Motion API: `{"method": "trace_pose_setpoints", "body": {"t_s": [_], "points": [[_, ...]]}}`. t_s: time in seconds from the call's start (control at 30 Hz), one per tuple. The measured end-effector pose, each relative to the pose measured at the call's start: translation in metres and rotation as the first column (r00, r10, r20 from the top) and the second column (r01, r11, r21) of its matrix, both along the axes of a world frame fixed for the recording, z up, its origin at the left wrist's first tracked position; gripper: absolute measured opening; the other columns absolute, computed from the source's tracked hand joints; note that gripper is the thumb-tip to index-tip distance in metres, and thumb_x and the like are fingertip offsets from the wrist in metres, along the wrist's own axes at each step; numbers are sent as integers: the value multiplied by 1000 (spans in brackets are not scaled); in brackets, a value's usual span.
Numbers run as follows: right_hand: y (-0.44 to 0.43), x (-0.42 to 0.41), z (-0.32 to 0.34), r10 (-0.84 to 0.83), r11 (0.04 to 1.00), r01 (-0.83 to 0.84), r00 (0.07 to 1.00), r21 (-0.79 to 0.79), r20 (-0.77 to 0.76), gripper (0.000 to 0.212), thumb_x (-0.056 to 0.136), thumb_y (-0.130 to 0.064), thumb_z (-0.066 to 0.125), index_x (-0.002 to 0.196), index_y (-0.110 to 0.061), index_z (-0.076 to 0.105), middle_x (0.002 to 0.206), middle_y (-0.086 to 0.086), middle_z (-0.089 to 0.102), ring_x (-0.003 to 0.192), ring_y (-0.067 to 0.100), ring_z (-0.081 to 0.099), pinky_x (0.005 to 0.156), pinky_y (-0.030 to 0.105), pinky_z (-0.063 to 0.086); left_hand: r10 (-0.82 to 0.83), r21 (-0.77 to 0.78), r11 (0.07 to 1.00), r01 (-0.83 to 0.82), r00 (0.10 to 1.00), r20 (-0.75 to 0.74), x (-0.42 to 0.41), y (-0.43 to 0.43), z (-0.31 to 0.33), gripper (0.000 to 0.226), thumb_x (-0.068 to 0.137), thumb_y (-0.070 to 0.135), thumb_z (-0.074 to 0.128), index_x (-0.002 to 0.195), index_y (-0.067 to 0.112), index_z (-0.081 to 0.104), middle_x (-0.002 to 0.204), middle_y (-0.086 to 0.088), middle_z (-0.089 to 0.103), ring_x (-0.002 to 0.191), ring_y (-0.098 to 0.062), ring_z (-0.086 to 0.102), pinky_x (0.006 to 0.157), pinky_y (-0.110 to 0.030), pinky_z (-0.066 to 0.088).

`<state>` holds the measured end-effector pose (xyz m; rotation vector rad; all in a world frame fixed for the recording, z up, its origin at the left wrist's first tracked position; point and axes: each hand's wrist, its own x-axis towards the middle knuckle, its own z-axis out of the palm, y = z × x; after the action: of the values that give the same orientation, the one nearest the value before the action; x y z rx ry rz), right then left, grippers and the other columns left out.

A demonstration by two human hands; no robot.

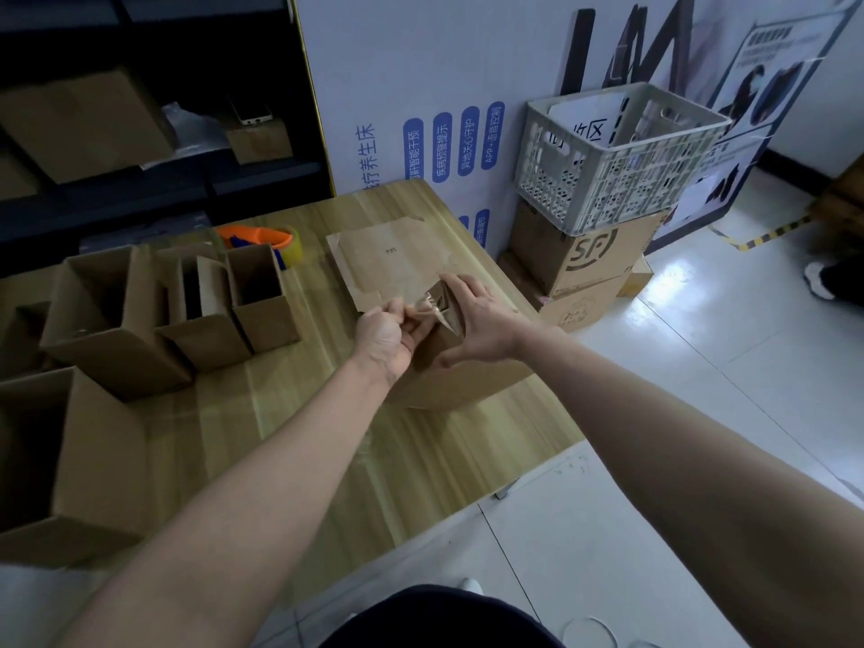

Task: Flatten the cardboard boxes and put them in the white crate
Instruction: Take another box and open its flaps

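The cardboard box (467,381) in hand stands upright near the right edge of the tabletop (421,460), about halfway along it, and both hands meet at its top. The left hand (385,336) has a narrow grip: its fingertips pinch a strip of clear tape (428,305) that lifts off the top seam. The right hand (474,322) clasps the box from the other side, fingers over the top and thumb down the near face, holding it steady. The tape thus lies between the two hands, and its free end points toward the left one. Judging by this, the peel should run leftward and toward the person while the right hand braces against the pull. Just behind the box, a flattened sheet (388,250) of cardboard lies flat on the tabletop toward the far right corner. The white crate (608,180) sits off the tabletop beyond that corner, on top of stacked cartons (579,264) on the floor. It lies to the right of and beyond the box, so the right hand is the nearer one for carrying cardboard across. Several open boxes (117,320) stand along the left side, not yet flattened, with a tape dispenser (262,237) behind them.
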<state>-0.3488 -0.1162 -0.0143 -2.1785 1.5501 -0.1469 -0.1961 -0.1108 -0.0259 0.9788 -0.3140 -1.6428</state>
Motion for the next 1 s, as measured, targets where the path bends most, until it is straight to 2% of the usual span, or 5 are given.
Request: {"method": "trace_pose_setpoints", "body": {"t_s": [0.47, 0.6, 0.73, 0.83, 1.0], "points": [[7, -52, -11, -288, 946, 244, 934, 213, 210, 124, 60, -38, 86, 151, -27, 1, 156, 3, 12, 139, 30, 23, 111, 46, 25, -95, 21, 995, 96, 882, 461, 32, 0, -21, 16, 98, 15, 47, 84, 10, 51, 64, -5, 50, 57, -16, 50, 55, -28, 51], [4, -48, -8, -236, 943, 192, 962, 272, 138, 125, 61, -30, 84, 147, -42, -5, 153, -5, 5, 136, 30, 23, 102, 43, 32, -241, -4, 891, 453, 480, 843, 3, 6, -20, 42, 75, 50, 71, 99, 18, 55, 97, -1, 50, 81, -11, 52, 72, -22, 44], [0, -51, -4, -140, 970, 142, 990, 195, -27, 120, 58, -36, 84, 146, -41, 4, 145, -8, 14, 126, 25, 33, 91, 34, 37, -90, -14, 840, 542, 165, 982, -15, 6, -16, 46, 76, 37, 75, 116, 28, 54, 116, -3, 40, 103, -23, 52, 93, -33, 45], [1, -53, -5, -115, 980, 124, 991, 157, -63, 121, 54, -43, 85, 146, -40, 6, 144, -9, 15, 123, 23, 34, 91, 33, 38, -56, -67, 779, 623, 176, 983, -21, 9, -16, 42, 81, 27, 71, 120, 35, 57, 113, -1, 46, 99, -19, 56, 90, -30, 49], [4, -68, -6, -108, 980, 124, 988, 155, -109, 119, 52, -41, 87, 143, -40, 10, 141, -8, 22, 120, 20, 35, 93, 38, 41, -119, -168, 808, 565, 435, 892, -17, 8, -23, 14, 84, 20, 69, 71, 22, 65, 91, 8, 54, 83, -10, 55, 73, -20, 48]]}}
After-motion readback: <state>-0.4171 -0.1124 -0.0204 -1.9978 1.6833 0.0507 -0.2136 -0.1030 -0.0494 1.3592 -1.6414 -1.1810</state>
